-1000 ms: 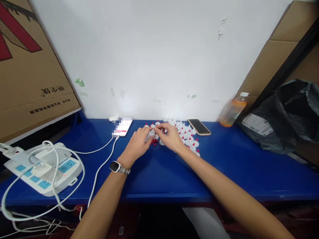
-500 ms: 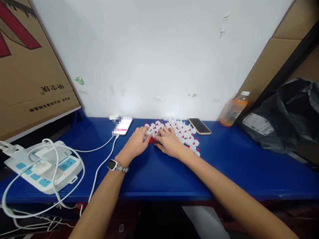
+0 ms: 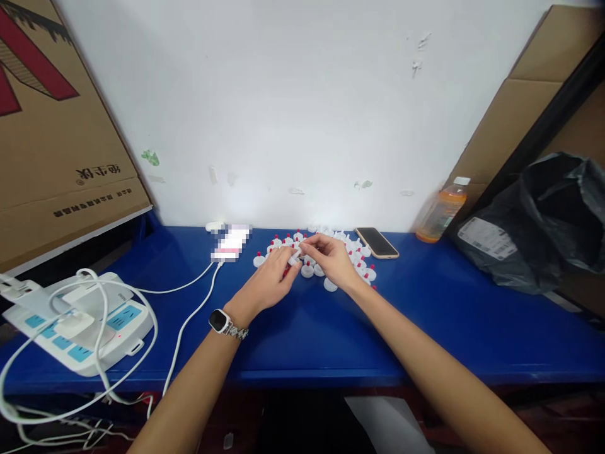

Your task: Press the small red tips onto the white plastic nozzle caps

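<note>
Many white plastic nozzle caps [image 3: 307, 271], several with small red tips, stand clustered on the blue table. My left hand [image 3: 273, 277], with a watch on its wrist, is closed on a white nozzle cap [image 3: 294, 257] whose spout points up to the right. At that spout my right hand [image 3: 333, 257] pinches with thumb and forefinger; whatever lies between those fingertips is too small to make out. Some red tips [image 3: 286, 270] show beneath my left hand, partly hidden. One cap with a red tip [image 3: 259, 260] stands just left of that hand.
Behind the caps, a dark-screened phone [image 3: 377, 243] lies to the right and a lit phone [image 3: 231, 243] on a cable to the left. A power strip [image 3: 104, 340] with looping white cables fills the left side. An orange drink bottle [image 3: 442, 211] and black plastic bag [image 3: 534, 227] are right.
Both hands have risen from among the caps and come together around one nozzle cap. My right hand has gone from reaching down to pinching at its spout. More standing caps now show.
</note>
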`<state>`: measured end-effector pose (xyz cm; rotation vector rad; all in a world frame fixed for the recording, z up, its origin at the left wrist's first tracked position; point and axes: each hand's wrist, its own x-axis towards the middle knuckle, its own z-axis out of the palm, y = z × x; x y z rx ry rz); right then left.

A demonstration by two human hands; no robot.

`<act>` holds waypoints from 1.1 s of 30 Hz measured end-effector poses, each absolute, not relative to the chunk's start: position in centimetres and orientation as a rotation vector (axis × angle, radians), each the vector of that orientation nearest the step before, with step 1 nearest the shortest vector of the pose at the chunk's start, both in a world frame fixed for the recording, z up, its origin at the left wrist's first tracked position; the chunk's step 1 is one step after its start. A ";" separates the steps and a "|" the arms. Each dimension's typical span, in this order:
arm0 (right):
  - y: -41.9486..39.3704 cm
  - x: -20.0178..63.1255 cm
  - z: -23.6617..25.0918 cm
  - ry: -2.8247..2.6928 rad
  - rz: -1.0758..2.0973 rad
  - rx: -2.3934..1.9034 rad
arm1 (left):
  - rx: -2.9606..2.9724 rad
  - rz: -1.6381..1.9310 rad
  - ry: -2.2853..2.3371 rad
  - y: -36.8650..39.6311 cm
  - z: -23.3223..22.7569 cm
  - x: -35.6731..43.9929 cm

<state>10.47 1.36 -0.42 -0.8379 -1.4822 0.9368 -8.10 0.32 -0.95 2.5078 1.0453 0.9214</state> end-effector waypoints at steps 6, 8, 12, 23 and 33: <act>1.0 10.8 0.3 -1.474 0.961 -0.856 | 2.499 0.968 1.042 0.0 -0.7 -8.0; 0.9 10.7 0.5 -1.480 0.978 -0.855 | 2.510 0.951 1.040 -0.2 -0.5 -7.9; 0.7 9.9 0.5 -1.340 0.988 -0.845 | 2.509 0.971 1.024 -0.4 -0.5 -7.6; -0.6 7.5 -0.4 -1.276 0.605 -0.846 | 2.426 1.137 1.034 -0.6 -0.9 -6.4; 0.0 9.9 0.9 -1.436 0.768 -0.886 | 2.375 1.123 1.115 0.0 -0.2 -7.9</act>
